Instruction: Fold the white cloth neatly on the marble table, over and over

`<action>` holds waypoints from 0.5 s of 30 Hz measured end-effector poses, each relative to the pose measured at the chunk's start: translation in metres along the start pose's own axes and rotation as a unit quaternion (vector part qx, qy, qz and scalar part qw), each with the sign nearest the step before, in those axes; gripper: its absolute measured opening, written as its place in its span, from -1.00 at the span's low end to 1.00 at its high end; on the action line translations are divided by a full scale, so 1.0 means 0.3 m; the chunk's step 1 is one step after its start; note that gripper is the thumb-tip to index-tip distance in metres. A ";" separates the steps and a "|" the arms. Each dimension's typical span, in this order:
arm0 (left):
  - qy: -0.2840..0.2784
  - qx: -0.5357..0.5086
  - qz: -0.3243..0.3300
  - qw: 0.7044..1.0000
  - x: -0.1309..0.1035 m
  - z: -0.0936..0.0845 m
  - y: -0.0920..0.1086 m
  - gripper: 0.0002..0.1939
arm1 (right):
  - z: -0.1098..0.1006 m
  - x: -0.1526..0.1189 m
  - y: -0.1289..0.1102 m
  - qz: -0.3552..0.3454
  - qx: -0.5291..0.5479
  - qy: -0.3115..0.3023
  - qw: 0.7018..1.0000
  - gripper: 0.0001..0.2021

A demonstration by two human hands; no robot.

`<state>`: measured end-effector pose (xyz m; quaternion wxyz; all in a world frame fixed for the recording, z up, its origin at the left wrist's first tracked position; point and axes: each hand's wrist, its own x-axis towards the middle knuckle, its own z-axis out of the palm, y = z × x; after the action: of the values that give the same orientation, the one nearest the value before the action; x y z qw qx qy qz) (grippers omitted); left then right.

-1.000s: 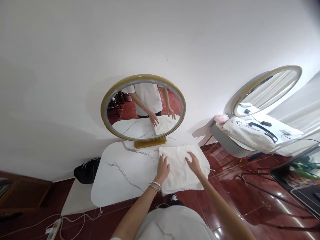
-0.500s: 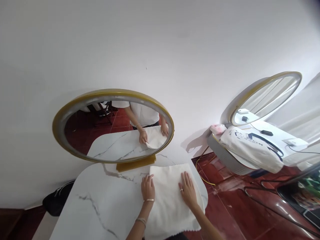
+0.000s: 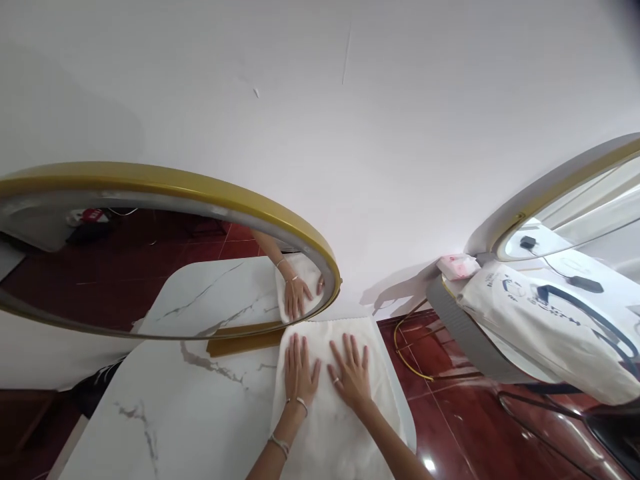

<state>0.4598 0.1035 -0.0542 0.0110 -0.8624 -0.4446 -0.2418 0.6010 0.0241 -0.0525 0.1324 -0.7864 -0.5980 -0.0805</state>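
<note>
A white cloth [image 3: 335, 413] with a scalloped edge lies spread on the right end of the marble-patterned table [image 3: 210, 407]. Flat on its left part rests my left hand [image 3: 300, 370], fingers stretched out, a bracelet at the wrist. My right hand [image 3: 351, 373], with a ring on one finger, also presses flat on the cloth, its fingers spread. Neither hand grips anything. The cloth's far edge reaches close to the wall, and its near end runs out of view at the bottom.
A gold-rimmed oval mirror [image 3: 165, 180] stands at the table's back on a gold base [image 3: 245, 341]. To the right, a second table holds a white cloth bag [image 3: 545, 327], a pink-white packet [image 3: 457, 267] and a black adapter [image 3: 586, 285]. Red tiled floor [image 3: 445, 427] lies between.
My view has shifted closer to the cloth and mirror. My left hand has moved from the cloth's left edge onto it and flattened out; my right hand's fingers have spread wider.
</note>
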 end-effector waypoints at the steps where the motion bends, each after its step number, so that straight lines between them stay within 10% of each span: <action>1: -0.001 0.003 -0.015 1.000 0.017 0.010 -0.006 -0.31 | 0.002 0.016 0.001 -0.003 0.000 -0.008 1.000 -0.40; 9: -0.135 0.039 -0.129 0.982 0.296 0.014 -0.011 -0.48 | 0.073 0.258 0.071 -0.053 0.025 -0.027 0.998 -0.43; 15: -0.212 0.001 -0.142 0.967 0.435 0.039 -0.038 -0.45 | 0.088 0.411 0.122 0.057 0.035 -0.048 0.997 -0.48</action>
<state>0.5195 0.2126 -0.0110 -0.1169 -0.8218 -0.5552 -0.0517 0.6689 0.1364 -0.0467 0.1353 -0.8171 -0.5602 -0.0137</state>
